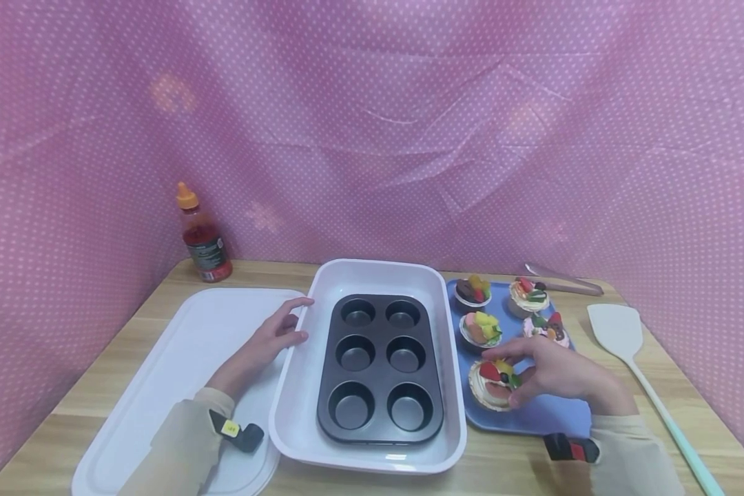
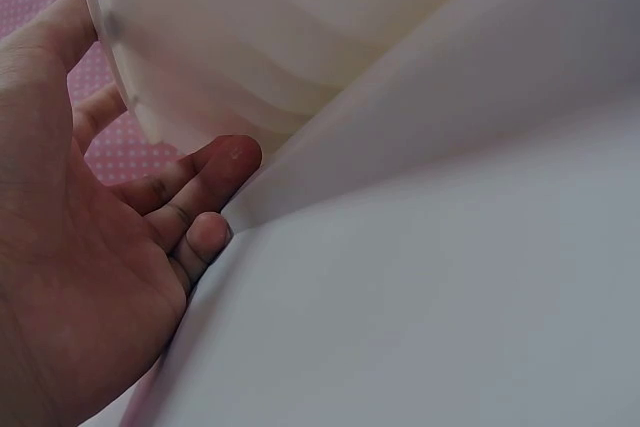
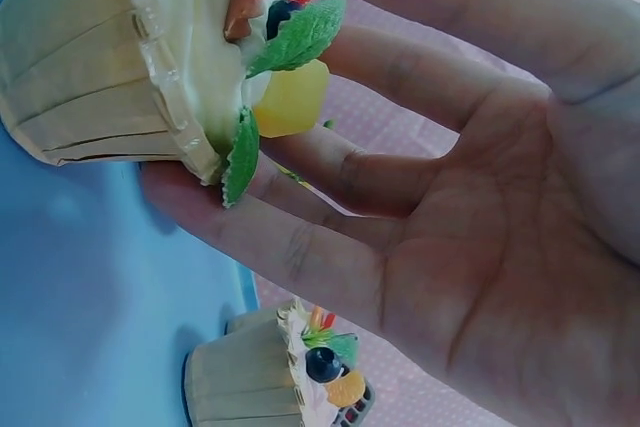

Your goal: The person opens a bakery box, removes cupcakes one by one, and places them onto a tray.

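Observation:
A white rectangular basin (image 1: 366, 455) stands in the middle of the table, holding a dark six-cup muffin tin (image 1: 381, 375) whose cups are bare. My left hand (image 1: 273, 334) grips the basin's left rim, thumb and index finger over the edge, the other fingers bent against the outer wall (image 2: 430, 117). On the right, my right hand (image 1: 548, 375) holds a cupcake (image 1: 490, 386) by its sides at the near left of a blue tray (image 1: 552, 413). Cream, fruit and green leaves top this cupcake; its pale pleated wrapper (image 3: 75, 67) shows in the right wrist view.
Several other fruit-topped cupcakes stand on the blue tray, among them a chocolate-topped one (image 1: 473, 291). A white board (image 1: 223, 324) lies left of the basin. A sauce bottle (image 1: 204, 244) stands at the back left. Tongs (image 1: 564, 282) and a turner (image 1: 620, 331) lie at the right.

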